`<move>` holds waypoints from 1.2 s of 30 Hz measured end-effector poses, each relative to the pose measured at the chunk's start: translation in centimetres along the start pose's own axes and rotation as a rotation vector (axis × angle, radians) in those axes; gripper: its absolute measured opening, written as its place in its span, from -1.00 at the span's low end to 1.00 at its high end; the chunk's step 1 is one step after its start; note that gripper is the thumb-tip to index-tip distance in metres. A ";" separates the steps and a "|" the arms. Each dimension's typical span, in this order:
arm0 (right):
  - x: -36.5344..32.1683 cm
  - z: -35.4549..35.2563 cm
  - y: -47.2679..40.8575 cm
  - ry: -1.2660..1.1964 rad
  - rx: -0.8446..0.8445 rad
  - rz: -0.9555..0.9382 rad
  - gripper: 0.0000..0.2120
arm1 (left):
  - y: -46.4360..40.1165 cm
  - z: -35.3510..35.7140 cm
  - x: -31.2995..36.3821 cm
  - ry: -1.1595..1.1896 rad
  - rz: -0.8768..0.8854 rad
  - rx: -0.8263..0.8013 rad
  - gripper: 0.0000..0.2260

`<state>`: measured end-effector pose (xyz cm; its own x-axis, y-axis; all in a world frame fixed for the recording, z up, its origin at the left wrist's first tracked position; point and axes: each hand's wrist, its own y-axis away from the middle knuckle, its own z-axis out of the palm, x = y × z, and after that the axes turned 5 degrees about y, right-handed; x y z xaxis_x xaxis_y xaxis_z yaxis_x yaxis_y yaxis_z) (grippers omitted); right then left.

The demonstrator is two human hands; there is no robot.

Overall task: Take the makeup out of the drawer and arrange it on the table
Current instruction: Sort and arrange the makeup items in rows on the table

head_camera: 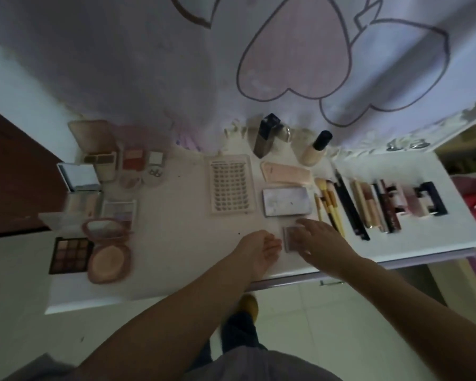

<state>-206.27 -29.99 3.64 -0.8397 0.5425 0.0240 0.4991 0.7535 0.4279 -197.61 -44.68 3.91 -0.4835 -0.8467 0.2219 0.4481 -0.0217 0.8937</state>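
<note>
A white desk (176,243) stands against a pale curtain printed with outlined hearts, and makeup covers most of its top. Open compacts and an eyeshadow palette (69,255) crowd the left end; a lash tray (231,185) lies mid-desk, with two bottles along the back edge; brushes (327,199) and lipsticks (407,202) line the right end. Near the front edge, right of centre, lies a small mauve case (293,239). The right hand (318,243) rests over it with fingers spread flat, while the left hand (261,250) sits just beside it, palm turned up and fingers loosely curled, holding nothing visible.

The case lies close to the front edge, so a careless nudge could probably tip it to the floor, and a sweep to the right might scatter the brushes. The frame is dim and blurred, so labels are unreadable. The hand hides part of the case. The drawer itself barely shows; only a handle (331,282) peeks below the desk front.
</note>
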 end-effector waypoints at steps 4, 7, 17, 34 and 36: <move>0.4 0.3 -0.3 -0.142 0.078 -0.057 -0.60 | -0.5 0.2 0.0 -0.010 0.031 0.029 -0.78; 0.0 -1.2 -0.4 -0.453 0.148 -0.082 -0.63 | 0.3 -1.1 0.5 0.053 0.002 -0.126 -0.78; -6.6 -8.0 -5.8 -0.604 0.092 -0.424 -0.68 | 5.0 -7.5 1.9 0.375 0.213 -0.372 -0.53; -13.4 -12.0 -18.3 -0.979 -0.183 -0.187 -0.78 | 5.9 -15.9 6.4 0.649 0.129 -0.211 -0.56; -14.6 -11.4 -19.5 -0.870 -0.102 -0.181 -0.79 | 5.4 -16.3 6.3 0.744 0.143 -0.134 -0.63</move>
<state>-206.15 -56.81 5.24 -0.4237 0.5396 -0.7276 0.3186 0.8407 0.4379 -185.98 -58.85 3.77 0.1974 -0.9798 -0.0314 0.5787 0.0907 0.8105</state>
